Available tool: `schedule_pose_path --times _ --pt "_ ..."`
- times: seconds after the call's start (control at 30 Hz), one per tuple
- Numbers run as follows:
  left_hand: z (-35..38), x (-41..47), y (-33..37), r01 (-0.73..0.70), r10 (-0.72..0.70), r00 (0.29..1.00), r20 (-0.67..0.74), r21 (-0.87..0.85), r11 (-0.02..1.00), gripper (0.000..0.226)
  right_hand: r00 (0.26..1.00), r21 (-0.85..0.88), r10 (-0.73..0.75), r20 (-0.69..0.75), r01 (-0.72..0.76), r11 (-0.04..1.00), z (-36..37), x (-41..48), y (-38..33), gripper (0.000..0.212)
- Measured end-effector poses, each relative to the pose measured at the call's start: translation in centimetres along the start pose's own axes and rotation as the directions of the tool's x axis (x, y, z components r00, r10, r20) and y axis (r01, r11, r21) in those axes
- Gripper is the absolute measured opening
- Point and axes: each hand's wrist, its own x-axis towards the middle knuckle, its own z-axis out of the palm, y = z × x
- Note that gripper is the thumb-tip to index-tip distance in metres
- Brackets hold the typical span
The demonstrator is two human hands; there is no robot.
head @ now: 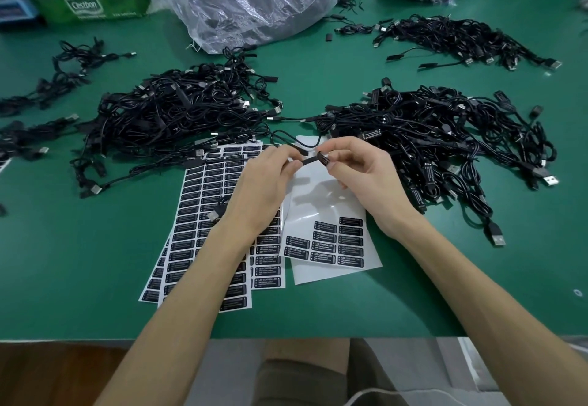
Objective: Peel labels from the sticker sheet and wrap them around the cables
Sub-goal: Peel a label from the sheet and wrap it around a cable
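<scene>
Green table [79, 262] carrying heaps [178, 109] of black cables, with a plastic bag [254, 1] behind. Over the part-used sheet [331, 214], left hand [264, 182] and right hand [366, 173] each pinch one cable [310, 161] at its stiff inline part, fingers [343, 154] clamped on either end. The cable looks light and limp, its label [322, 160] thin and tacky; the stiff part seems the surest hold.

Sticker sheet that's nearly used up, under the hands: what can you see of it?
The sheet is glossy white backing, mostly bare, lying on the green table. About a dozen black labels printed LED CONTROLLER in white remain at its near end, in stepped columns. Its left edge meets the full sheets. The left hand and right hand hold a cable above it, casting shadows on the bare part.
</scene>
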Motion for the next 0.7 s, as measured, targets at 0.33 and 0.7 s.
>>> schedule_pose_path --times 0.33,0.7 --pt "-0.12 -0.13 0.16 -0.118 0.117 0.993 0.017 0.074 0.990 0.025 0.998 -0.008 -0.046 -0.032 0.046 0.999 -0.03 -0.05 0.06 0.030" --pt "0.01 -0.21 0.00 -0.154 0.154 0.988 0.025 0.022 0.988 0.016 0.991 -0.140 -0.076 -0.107 0.061 0.988 0.21 0.00 0.30 0.021"
